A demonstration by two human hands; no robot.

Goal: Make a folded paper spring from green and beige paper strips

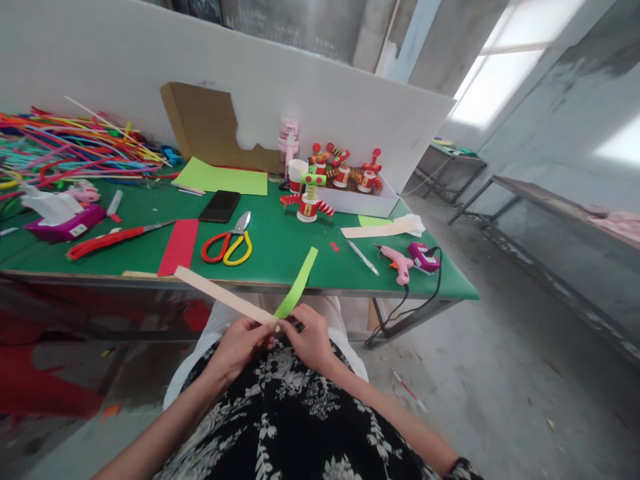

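Observation:
Over my lap, in front of the table edge, my left hand (pixel 250 339) pinches the end of a pale peach paper strip (pixel 220 295) that slants up to the left. Beside it, my right hand (pixel 307 337) pinches the lower end of a bright green paper strip (pixel 299 283), which curves up to the right. The two strip ends meet at my fingertips, one across the other; whether they are stuck together is hidden. Scissors (pixel 231 241) with one red and one yellow handle lie on the table beyond, near a red paper piece (pixel 179 247).
The green table (pixel 280 257) bears a pink glue gun (pixel 397 262) with a cord at right, a white pen (pixel 363 258), a phone (pixel 220 206), a red-handled tool (pixel 113 241), and a pile of pipe cleaners (pixel 75 150). Paper-cup figures (pixel 307 205) stand at the back, several in a white box (pixel 360 202).

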